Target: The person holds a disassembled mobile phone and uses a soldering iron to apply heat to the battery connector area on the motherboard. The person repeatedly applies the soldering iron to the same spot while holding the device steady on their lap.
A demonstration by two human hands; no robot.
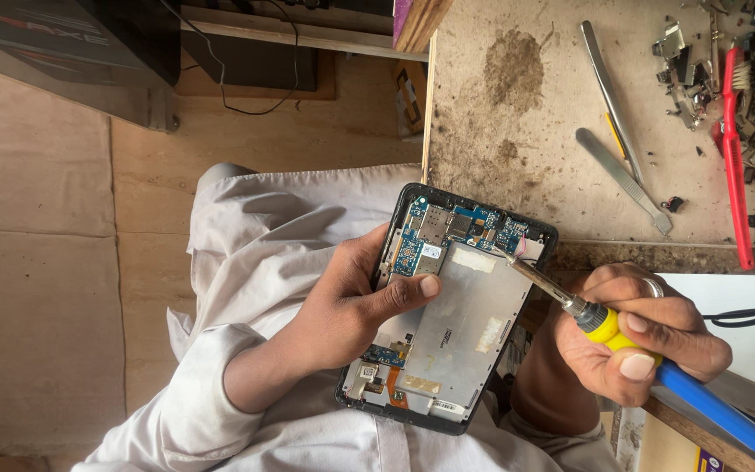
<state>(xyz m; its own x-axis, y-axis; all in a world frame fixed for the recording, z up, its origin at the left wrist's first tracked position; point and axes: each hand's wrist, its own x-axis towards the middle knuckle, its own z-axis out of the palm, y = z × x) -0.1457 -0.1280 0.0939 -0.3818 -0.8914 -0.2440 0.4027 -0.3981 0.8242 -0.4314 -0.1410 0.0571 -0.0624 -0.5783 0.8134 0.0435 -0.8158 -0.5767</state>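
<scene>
From the head view, the left hand (pixel 351 301) grips an opened tablet (pixel 447 306) over the lap, fingers wrapped around its left edge and thumb pressed on the metal shield. The right hand (pixel 640 336) is closed around a soldering iron (pixel 631 345), its tip touching the blue circuit board (pixel 465 232) near the tablet's top corner. Beyond, the stained bench (pixel 500 105) carries tweezers (pixel 618 131) and a red brush (pixel 734 157) among small metal scraps.

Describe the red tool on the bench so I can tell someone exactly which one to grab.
Start at the stained workbench above the opened tablet and go to its right end, beside the heap of small metal scraps. The red brush lies there lengthwise, bristles at the far end. It is the only red thing; the tweezers to its left are bare metal.
</scene>
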